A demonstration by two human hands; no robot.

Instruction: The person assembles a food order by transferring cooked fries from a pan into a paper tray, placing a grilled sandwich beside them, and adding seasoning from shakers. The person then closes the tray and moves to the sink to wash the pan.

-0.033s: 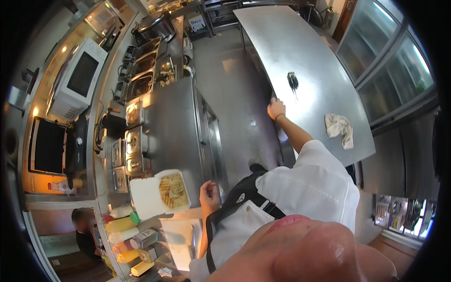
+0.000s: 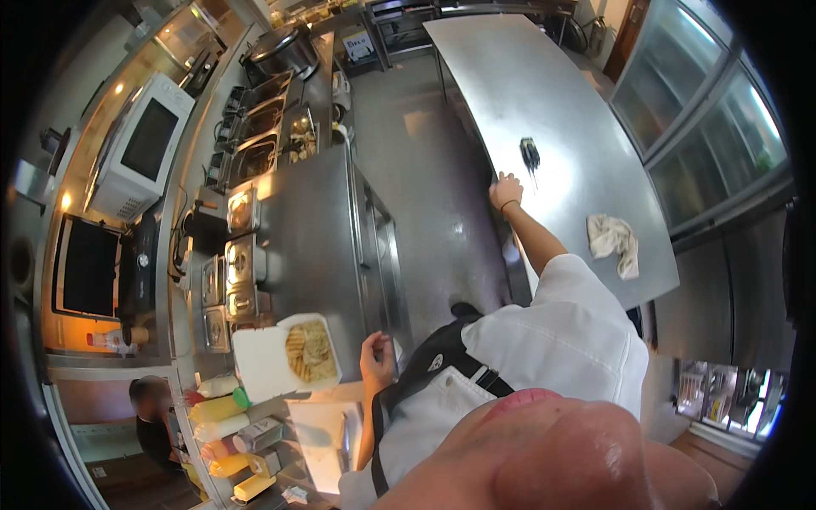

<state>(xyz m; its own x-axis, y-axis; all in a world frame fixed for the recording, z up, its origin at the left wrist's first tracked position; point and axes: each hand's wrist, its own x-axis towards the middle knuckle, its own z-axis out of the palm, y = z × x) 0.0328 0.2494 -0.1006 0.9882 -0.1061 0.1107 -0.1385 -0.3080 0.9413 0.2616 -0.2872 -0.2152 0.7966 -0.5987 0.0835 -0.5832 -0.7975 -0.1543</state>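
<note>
My left hand (image 2: 376,359) hangs beside the edge of the steel counter, fingers loosely curled and apart, with nothing visible in it. Nearest to it is an opened white takeaway box (image 2: 262,364). Inside the box lie grilled, striped pieces (image 2: 297,350) and a pale, creamy-looking food (image 2: 318,347). On the other side, my right hand (image 2: 507,189) rests on the near edge of the long steel table (image 2: 501,68), fingers somewhat spread and holding nothing. Just beyond it lies a small black tool with thin prongs, perhaps tongs (image 2: 530,155). A crumpled white cloth (image 2: 614,245) is farther right.
Steel food pans (image 2: 241,257) line the left counter, with several sauce bottles (image 2: 218,408) below them. A white board (image 2: 316,442) lies near my left forearm. Fryers (image 2: 257,157), a large pot (image 2: 280,53) and a microwave (image 2: 149,140) stand left. A person (image 2: 153,429) is at lower left.
My right hand has shifted slightly to the right on the table edge, and its fingers have spread. The left hand, box and cloth stay in place apart from a slight shift of the view.
</note>
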